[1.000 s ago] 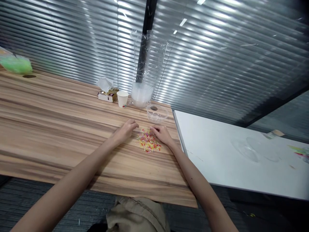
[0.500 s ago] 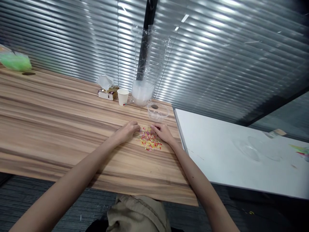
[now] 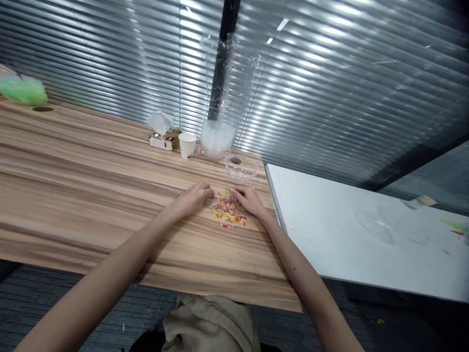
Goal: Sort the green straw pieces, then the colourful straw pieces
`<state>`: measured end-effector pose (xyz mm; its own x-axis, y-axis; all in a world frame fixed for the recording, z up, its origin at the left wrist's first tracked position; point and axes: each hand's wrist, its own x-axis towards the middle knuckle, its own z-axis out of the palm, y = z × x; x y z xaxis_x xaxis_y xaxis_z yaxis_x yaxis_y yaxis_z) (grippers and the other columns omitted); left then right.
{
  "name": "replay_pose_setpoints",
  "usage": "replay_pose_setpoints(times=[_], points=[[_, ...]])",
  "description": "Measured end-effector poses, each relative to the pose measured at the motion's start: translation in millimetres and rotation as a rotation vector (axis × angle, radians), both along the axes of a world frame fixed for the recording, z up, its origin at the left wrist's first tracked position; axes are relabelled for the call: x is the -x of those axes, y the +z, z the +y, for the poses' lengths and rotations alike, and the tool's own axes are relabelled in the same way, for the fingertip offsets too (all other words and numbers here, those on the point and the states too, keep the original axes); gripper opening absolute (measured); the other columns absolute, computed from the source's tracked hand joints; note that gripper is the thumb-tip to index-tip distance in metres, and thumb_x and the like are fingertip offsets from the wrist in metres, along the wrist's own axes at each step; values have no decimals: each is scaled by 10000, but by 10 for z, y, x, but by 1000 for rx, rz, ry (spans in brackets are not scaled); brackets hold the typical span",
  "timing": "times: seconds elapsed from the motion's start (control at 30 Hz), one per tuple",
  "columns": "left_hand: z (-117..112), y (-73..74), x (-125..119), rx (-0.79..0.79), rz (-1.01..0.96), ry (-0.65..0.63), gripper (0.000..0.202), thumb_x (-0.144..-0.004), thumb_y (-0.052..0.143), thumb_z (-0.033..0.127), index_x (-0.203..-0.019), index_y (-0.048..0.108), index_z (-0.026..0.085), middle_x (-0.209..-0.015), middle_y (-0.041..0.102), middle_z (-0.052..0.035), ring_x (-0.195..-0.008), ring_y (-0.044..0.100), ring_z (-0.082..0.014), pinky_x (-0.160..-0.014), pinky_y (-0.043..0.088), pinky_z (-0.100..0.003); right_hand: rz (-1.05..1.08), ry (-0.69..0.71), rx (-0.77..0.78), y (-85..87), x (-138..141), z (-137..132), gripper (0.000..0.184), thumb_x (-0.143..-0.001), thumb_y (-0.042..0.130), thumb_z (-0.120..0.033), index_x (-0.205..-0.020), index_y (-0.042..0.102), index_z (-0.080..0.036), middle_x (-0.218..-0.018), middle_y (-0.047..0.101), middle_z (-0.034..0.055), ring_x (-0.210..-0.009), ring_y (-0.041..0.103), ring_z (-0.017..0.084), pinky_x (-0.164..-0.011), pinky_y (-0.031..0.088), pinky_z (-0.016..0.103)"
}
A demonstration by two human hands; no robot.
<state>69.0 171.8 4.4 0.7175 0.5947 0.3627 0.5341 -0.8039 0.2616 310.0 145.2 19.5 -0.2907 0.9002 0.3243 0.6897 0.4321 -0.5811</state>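
A loose pile of small coloured pieces (image 3: 229, 212), mostly red, yellow and clear, lies on the wood-grain table. My left hand (image 3: 199, 197) rests at the pile's left edge with its fingers curled together; whatever is in the fingertips is hidden. On the pile's upper right side, my right hand (image 3: 248, 199) has its thumb and fingers closed at the pieces, and anything held there is too small to name. Just beyond the hands stands a clear round plastic tub (image 3: 241, 171).
Toward the blinds stand a tissue pack (image 3: 163, 141), a white paper cup (image 3: 187, 146) and stacked tubs (image 3: 216, 142) in a clear bag. A green-filled bag (image 3: 25, 92) lies far left. The white table (image 3: 330, 220) at right holds clear lids (image 3: 379, 227).
Both hands stay at the pile with hardly any movement. The whole view has shifted very slightly.
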Motion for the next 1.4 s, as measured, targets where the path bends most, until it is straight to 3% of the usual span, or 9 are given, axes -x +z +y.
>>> replay_pose_setpoints(times=[0.4,1.4], points=[[12,-2,-6,-5,13,4,207,-920,480,133,-993,673,151,-890,589,-87,-808,560,-205,-729,440,-291,12,18,57,39,-7,-11,463,-988,364,-458,-674,561,-180,-641,616,9,-615,557,154,-637,374,246],[-39,58,-29,-17,33,12,202,-937,470,184,-962,667,146,-878,575,-95,-820,547,-219,-747,441,-321,-20,52,69,76,7,-33,413,-967,419,-417,-738,649,-162,-729,677,33,-660,569,162,-661,390,247]])
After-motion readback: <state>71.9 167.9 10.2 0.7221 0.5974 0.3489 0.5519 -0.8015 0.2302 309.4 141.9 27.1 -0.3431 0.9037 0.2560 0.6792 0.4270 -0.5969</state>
